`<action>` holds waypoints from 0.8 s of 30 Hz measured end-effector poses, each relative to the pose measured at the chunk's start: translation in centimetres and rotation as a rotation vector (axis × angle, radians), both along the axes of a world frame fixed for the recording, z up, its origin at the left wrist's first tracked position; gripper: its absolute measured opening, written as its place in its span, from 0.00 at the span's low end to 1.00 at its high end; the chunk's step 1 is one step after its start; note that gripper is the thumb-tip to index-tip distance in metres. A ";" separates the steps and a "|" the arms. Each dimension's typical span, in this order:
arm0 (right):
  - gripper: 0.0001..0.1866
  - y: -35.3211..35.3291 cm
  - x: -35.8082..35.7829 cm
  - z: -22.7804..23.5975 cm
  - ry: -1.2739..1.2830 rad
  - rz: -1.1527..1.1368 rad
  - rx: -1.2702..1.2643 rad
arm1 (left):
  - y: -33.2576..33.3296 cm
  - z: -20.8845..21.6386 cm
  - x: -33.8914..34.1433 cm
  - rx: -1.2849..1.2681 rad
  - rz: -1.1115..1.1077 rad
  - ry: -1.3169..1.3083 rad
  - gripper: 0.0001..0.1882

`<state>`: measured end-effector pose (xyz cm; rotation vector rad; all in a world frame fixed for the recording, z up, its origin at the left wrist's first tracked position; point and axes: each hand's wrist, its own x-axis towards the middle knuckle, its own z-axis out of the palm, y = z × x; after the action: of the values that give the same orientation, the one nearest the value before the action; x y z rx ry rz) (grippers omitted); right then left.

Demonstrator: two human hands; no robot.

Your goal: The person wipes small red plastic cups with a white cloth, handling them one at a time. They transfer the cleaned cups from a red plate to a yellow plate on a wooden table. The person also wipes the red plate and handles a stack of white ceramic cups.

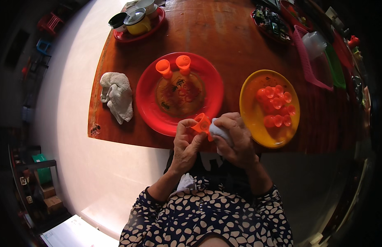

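Observation:
My left hand (184, 145) grips a small translucent orange cup (201, 122), tilted, over the near rim of a red plate. In my right hand (237, 138) a bunched white cloth (221, 132) is pressed against the cup's side. Two more orange cups (183, 62) stand at the far side of the red plate (146, 101), whose middle is brownish with dark patterns. On the right, a yellow plate (268, 139) carries several orange-red cups (277, 103) grouped together, apparently with their bases up.
A crumpled whitish towel (118, 98) lies left of the red plate. At the far left a red tray (161, 21) bears a yellow lidded pot (138, 25) and other vessels. A pink basket (303, 61) and a dish of dark wrapped pieces (271, 22) sit at the far right.

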<state>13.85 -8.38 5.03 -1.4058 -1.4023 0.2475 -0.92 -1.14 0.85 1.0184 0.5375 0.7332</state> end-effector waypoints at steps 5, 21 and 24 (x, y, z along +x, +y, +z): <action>0.15 1.0 -0.6 -1.1 -0.018 -0.058 0.031 | -0.6 0.5 -0.2 -0.002 -0.073 -0.037 0.16; 0.16 -0.8 0.4 -0.3 0.132 0.157 -0.121 | 1.1 0.0 -1.2 0.009 -0.075 -0.014 0.29; 0.16 -0.4 0.9 0.8 0.198 0.083 -0.112 | 0.7 0.3 -0.7 0.014 -0.102 -0.038 0.32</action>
<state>14.78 -8.77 5.81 -1.3749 -1.3006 0.5124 -1.65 -0.41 1.12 1.0352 0.4445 0.6654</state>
